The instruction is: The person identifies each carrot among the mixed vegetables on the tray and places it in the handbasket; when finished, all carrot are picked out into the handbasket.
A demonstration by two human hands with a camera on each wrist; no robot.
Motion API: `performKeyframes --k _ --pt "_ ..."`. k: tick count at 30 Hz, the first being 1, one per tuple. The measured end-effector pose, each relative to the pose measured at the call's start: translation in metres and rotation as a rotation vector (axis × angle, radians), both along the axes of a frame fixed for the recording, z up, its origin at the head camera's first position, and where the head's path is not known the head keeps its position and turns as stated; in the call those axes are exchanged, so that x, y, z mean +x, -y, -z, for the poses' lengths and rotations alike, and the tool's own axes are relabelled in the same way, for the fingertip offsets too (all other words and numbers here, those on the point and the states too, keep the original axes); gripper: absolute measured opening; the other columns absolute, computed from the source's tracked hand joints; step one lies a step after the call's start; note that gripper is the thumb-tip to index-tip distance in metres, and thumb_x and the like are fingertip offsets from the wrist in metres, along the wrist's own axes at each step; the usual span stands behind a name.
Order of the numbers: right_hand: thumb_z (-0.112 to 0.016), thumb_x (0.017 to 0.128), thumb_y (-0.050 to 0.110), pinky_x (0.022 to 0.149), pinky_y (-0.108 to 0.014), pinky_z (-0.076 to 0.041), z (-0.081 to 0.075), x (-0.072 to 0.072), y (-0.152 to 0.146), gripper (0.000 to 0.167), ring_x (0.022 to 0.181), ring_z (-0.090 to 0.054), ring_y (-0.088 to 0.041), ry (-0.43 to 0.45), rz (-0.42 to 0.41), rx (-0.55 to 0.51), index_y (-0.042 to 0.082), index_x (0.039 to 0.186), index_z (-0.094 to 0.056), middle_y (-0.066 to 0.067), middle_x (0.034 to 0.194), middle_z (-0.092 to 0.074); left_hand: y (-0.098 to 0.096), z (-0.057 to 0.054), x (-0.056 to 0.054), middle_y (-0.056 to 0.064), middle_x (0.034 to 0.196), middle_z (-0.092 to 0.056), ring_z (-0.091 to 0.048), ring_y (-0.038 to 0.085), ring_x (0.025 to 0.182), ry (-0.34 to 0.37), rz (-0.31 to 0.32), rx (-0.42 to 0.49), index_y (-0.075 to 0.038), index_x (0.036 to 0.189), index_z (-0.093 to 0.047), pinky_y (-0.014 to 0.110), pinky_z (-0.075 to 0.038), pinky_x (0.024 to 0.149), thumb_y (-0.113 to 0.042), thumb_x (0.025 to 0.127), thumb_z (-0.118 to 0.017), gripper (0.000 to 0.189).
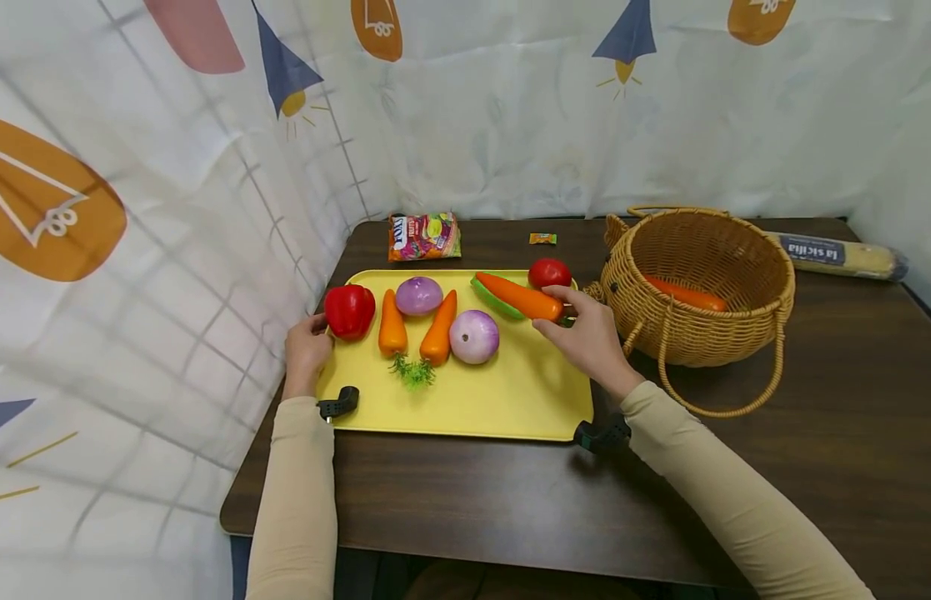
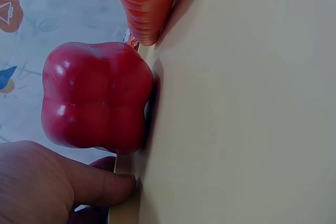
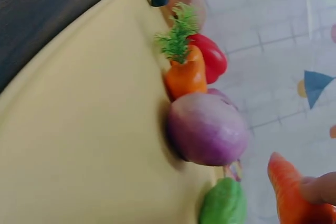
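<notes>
My right hand (image 1: 588,337) pinches an orange carrot (image 1: 513,293) by its thick end, over the right part of a yellow tray (image 1: 465,408). Partly hidden under that carrot is a green vegetable (image 3: 224,203), its kind unclear. A red tomato (image 1: 549,273) sits just beyond the hand. At the tray's left rim my left hand (image 1: 307,354) grips the edge, thumb on top and fingers beneath. Beside it stands a red bell pepper (image 2: 97,98). Two more carrots (image 1: 392,325), a purple onion (image 1: 418,296) and a paler purple onion (image 3: 207,129) lie on the tray.
A wicker basket (image 1: 701,342) with a carrot (image 1: 686,294) inside stands right of the tray, its handle hanging forward. Behind the tray lie a candy bag (image 1: 424,237) and a small wrapped packet (image 1: 543,238). A pasta pack (image 1: 840,254) is behind the basket. Curtains surround the table.
</notes>
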State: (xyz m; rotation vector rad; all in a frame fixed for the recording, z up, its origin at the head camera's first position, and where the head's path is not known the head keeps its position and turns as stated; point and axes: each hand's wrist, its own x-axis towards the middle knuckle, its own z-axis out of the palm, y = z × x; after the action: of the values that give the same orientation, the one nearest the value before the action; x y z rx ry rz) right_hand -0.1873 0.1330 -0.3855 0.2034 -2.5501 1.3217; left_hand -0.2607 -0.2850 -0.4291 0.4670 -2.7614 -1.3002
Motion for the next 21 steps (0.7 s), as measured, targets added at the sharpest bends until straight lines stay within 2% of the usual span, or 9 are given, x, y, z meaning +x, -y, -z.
performKeyframes --k 9,15,21 --pt "-0.077 0.084 0.021 0.066 -0.036 -0.053 -0.022 0.004 -0.010 0.050 0.095 -0.063 -0.027 -0.014 0.000 0.005 0.011 0.130 -0.062 -0.013 0.120 -0.064 0.001 0.001 0.001 0.020 0.137 -0.054 -0.050 0.035 0.121 -0.004 0.002 -0.001 -0.001 0.141 -0.051 0.043 -0.041 0.102 -0.001 0.090 -0.040 0.052" --pt "-0.076 0.085 0.023 0.068 -0.037 -0.054 -0.040 0.009 -0.020 0.049 0.100 -0.065 -0.028 -0.016 -0.040 0.023 0.012 0.131 -0.061 -0.011 0.122 -0.064 0.000 0.001 0.001 0.020 0.136 -0.055 -0.050 0.035 0.119 -0.002 -0.004 0.001 -0.001 0.141 -0.051 0.042 -0.041 0.100 -0.001 0.090 -0.040 0.052" --pt "-0.075 0.086 0.023 0.063 -0.027 -0.052 -0.047 0.008 -0.035 0.049 0.102 -0.063 -0.029 -0.004 -0.001 -0.008 0.011 0.131 -0.060 -0.011 0.124 -0.061 0.000 0.001 0.000 0.020 0.135 -0.056 -0.050 0.034 0.117 -0.013 -0.005 -0.005 -0.001 0.140 -0.052 0.041 -0.041 0.099 0.000 0.088 -0.039 0.053"
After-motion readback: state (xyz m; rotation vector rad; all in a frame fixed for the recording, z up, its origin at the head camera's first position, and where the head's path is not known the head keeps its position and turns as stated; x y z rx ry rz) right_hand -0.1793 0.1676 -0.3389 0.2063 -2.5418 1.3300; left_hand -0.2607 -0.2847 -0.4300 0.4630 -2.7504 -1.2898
